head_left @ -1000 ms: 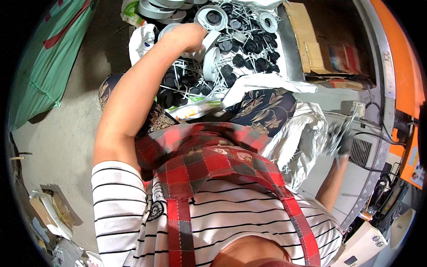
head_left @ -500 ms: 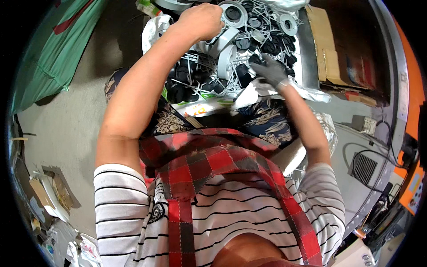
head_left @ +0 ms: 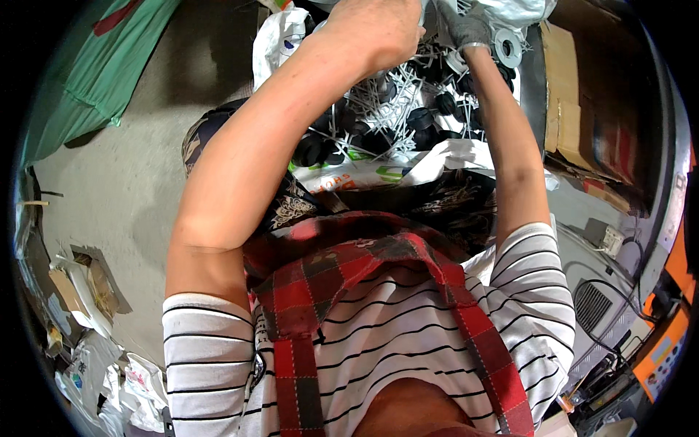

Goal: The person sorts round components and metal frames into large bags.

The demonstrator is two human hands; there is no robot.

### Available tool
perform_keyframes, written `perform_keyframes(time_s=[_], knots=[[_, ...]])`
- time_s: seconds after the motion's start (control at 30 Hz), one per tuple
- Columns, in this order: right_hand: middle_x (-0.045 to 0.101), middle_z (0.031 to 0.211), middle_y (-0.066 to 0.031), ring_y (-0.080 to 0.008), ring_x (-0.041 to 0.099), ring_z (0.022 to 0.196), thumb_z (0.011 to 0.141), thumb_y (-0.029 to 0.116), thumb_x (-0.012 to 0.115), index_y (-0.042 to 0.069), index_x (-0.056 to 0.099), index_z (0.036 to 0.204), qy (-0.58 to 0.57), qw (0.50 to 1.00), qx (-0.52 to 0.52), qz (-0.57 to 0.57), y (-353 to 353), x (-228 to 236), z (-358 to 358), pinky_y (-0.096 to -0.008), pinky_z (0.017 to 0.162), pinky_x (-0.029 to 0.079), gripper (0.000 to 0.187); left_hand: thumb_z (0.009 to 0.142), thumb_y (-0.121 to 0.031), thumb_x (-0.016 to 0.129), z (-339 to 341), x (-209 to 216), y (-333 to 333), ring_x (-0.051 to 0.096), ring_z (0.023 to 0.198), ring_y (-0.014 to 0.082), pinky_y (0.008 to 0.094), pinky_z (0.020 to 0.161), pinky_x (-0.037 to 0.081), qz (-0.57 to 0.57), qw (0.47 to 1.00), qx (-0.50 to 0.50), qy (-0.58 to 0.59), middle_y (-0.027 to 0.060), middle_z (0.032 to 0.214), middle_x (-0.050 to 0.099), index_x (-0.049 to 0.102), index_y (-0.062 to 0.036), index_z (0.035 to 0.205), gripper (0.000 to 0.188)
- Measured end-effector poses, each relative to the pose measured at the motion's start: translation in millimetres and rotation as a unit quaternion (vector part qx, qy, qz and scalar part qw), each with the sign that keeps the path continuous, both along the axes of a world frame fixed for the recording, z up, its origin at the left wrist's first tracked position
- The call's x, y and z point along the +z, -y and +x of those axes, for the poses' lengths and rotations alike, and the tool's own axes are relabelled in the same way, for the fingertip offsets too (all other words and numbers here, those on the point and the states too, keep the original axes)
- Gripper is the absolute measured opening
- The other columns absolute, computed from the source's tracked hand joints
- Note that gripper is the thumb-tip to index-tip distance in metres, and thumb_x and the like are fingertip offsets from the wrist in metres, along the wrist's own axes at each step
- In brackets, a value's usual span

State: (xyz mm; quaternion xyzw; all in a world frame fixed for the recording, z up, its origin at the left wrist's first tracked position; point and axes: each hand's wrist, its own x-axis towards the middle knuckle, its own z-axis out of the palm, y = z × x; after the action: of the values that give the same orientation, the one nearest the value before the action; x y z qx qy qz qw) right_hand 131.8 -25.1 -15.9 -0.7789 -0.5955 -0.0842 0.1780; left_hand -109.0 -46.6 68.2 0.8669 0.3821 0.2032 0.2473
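- While the bare left hand (head_left: 382, 33) was curled at the upper edge, its fingertips were hidden; could not tell whether it gripped anything.
- Gloved right hand (head_left: 467, 29) was just beside it, over the heap; its grip likewise could not be told.
- Black round parts (head_left: 420, 118) and thin white sticks (head_left: 378, 109) lay mixed between the hands and the lap.
- Pale grey ring (head_left: 507, 48) lay right of the glove.
- Cardboard (head_left: 561, 87) was farther right.
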Motion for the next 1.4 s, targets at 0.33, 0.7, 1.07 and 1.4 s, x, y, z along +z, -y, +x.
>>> perform_keyframes(time_s=[0.33,0.7,1.07,1.4], knots=[[0.054,0.122,-0.0191,-0.0371,0.054,0.109,0.071,0.037,0.063,0.004,0.058,0.113,0.079,0.916,0.305,-0.247,119,-201,-63,-0.0412,0.093,0.043,0.054,0.085,-0.017,0.055,2,22,6,0.06,0.083,0.0397,0.0443,0.073,0.048,-0.099,0.995,-0.027,0.02,0.0256,0.086,0.062,0.059,0.0049,0.088,0.023],[0.058,0.117,-0.018,-0.0352,0.056,0.106,0.069,0.03,0.064,0.01,0.061,0.112,0.097,0.923,0.228,-0.296,95,-226,-21,-0.042,0.095,0.042,0.047,0.086,-0.017,0.052,0,22,9,0.059,0.088,0.0375,0.0427,0.079,0.047,-0.064,0.997,-0.028,0.03,0.0247,0.089,0.061,0.059,0.0042,0.088,0.022],[0.063,0.109,-0.0173,-0.0285,0.06,0.1,0.065,0.05,0.073,0.007,0.057,0.12,-0.198,0.87,0.179,-0.415,93,-90,4,-0.0357,0.088,0.046,0.073,0.082,-0.02,0.056,-3,23,11,0.06,0.086,0.0399,0.0457,0.079,0.048,-0.033,0.999,-0.007,0.037,0.0254,0.084,0.063,0.061,0.0028,0.089,0.024],[0.063,0.111,-0.0088,-0.0208,0.061,0.1,0.078,0.002,0.057,0.01,0.061,0.115,-0.353,0.897,0.135,-0.231,124,-9,57,-0.0322,0.087,0.047,0.038,0.081,-0.024,0.057,-10,21,12,0.062,0.086,0.039,0.0456,0.078,0.049,-0.019,1.0,-0.006,0.001,0.0254,0.085,0.064,0.063,0.004,0.084,0.029]])
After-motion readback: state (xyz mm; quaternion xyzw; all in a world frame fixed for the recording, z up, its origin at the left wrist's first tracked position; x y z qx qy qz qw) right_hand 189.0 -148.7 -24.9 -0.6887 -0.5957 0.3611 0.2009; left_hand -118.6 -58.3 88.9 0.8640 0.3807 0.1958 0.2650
